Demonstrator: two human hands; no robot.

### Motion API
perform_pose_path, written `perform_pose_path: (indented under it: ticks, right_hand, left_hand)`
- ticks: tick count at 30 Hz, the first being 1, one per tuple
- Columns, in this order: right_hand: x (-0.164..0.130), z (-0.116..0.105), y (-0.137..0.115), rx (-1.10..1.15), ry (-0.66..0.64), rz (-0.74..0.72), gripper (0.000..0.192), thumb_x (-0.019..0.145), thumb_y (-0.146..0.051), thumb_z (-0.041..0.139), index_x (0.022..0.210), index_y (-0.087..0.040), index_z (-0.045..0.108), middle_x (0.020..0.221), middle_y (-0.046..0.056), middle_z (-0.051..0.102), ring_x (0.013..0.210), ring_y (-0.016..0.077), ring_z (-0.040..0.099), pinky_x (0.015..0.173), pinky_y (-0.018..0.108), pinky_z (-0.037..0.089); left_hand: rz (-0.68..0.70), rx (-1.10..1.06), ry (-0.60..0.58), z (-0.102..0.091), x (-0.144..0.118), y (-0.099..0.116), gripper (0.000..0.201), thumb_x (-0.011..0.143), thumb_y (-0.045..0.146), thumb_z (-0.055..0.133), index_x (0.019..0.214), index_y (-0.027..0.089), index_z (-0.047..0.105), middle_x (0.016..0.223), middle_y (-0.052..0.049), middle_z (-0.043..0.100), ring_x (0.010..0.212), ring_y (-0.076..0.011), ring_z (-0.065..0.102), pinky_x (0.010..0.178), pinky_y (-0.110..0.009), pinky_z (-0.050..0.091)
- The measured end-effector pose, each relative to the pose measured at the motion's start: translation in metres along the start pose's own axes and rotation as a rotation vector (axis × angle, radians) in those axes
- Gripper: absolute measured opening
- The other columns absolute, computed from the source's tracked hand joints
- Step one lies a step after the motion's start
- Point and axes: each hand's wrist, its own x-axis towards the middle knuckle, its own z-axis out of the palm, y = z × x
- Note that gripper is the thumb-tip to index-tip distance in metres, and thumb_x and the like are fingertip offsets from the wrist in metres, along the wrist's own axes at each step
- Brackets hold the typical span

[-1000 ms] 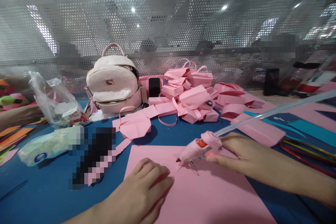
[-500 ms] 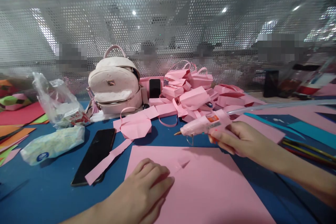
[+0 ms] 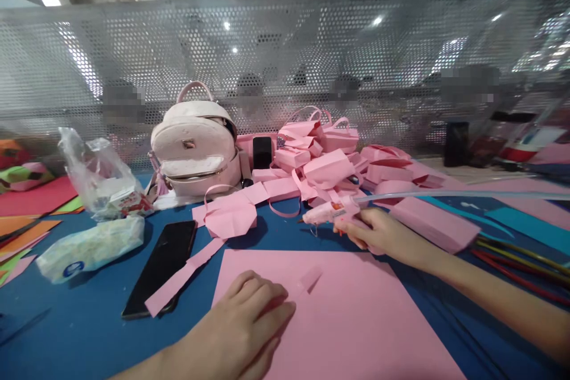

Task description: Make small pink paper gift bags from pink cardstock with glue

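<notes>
Glue gun (image 3: pixel 332 212), pink-bodied with a long clear stick trailing from its back, sits in the grasp of the right hand (image 3: pixel 378 234), just beyond the far edge of the pink sheet (image 3: pixel 347 314). One second ago its nozzle touched that sheet near the middle; half a second ago it was lifted; now it is carried off the sheet, low over the blue table (image 3: pixel 80 332). A small pink tab (image 3: pixel 309 277) stands on the sheet where the nozzle had been. Judgement: the glue dab looks complete, gun being parked. Left hand (image 3: pixel 249 323) lies loosely curled on the sheet's near-left part, fingers pressing down, unchanged in place.

Containers, relative to the sheet: far-left, a pale backpack (image 3: pixel 193 151), contents not visible; further left, a clear plastic bag (image 3: pixel 102 175) with a small carton inside. Far side, a heap of folded pink paper boxes (image 3: pixel 329 160). Left, a black phone (image 3: pixel 162 264).
</notes>
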Motion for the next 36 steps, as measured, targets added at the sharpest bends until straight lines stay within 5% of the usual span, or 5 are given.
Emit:
perform_pose_path:
  ticks: [14, 24, 31, 33, 36]
  right_hand:
    - [0.016, 0.006, 0.038, 0.002, -0.076, -0.079, 0.054, 0.089, -0.067, 0.052, 0.069, -0.018, 0.062, 0.065, 0.004, 0.064, 0.059, 0.0167, 0.056, 0.057, 0.027, 0.044]
    - [0.013, 0.008, 0.037, -0.109, -0.043, -0.063, 0.049, 0.089, -0.063, 0.052, 0.088, -0.016, 0.066, 0.084, 0.010, 0.073, 0.074, 0.0246, 0.067, 0.066, 0.032, 0.050]
    - [-0.024, -0.014, 0.024, -0.300, 0.045, -0.034, 0.048, 0.088, -0.056, 0.057, 0.119, -0.020, 0.063, 0.107, 0.012, 0.074, 0.095, 0.0339, 0.069, 0.077, 0.039, 0.052]
    - [-0.044, -0.022, 0.015, -0.449, 0.131, -0.015, 0.040, 0.086, -0.055, 0.059, 0.111, -0.024, 0.066, 0.110, 0.011, 0.073, 0.099, 0.0354, 0.068, 0.080, 0.041, 0.051]
    - [-0.070, -0.023, -0.004, -0.523, 0.082, 0.026, 0.034, 0.095, -0.053, 0.046, 0.088, -0.028, 0.068, 0.087, 0.005, 0.073, 0.076, 0.0282, 0.068, 0.063, 0.034, 0.047]
  left_hand:
    - [0.017, 0.009, 0.025, 0.004, -0.001, 0.000, 0.036, 0.095, 0.008, 0.045, 0.131, 0.013, 0.054, 0.121, -0.014, 0.062, 0.109, -0.0260, 0.056, 0.099, -0.043, 0.048]
    - [-0.012, -0.020, -0.030, -0.001, -0.004, 0.004, 0.038, 0.098, 0.013, 0.043, 0.135, 0.014, 0.050, 0.128, -0.013, 0.059, 0.111, -0.0261, 0.053, 0.101, -0.044, 0.044]
    - [-0.011, -0.054, -0.019, -0.003, -0.005, 0.007, 0.030, 0.100, 0.013, 0.041, 0.128, 0.016, 0.052, 0.126, -0.010, 0.060, 0.107, -0.0239, 0.054, 0.099, -0.042, 0.043]
    - [-0.006, -0.058, -0.016, -0.003, -0.005, 0.007, 0.032, 0.100, 0.013, 0.040, 0.130, 0.016, 0.051, 0.127, -0.010, 0.060, 0.107, -0.0234, 0.054, 0.100, -0.041, 0.042]
    - [-0.002, -0.065, -0.009, -0.003, -0.006, 0.006, 0.036, 0.099, 0.012, 0.042, 0.135, 0.016, 0.049, 0.129, -0.010, 0.060, 0.108, -0.0234, 0.054, 0.101, -0.041, 0.042]
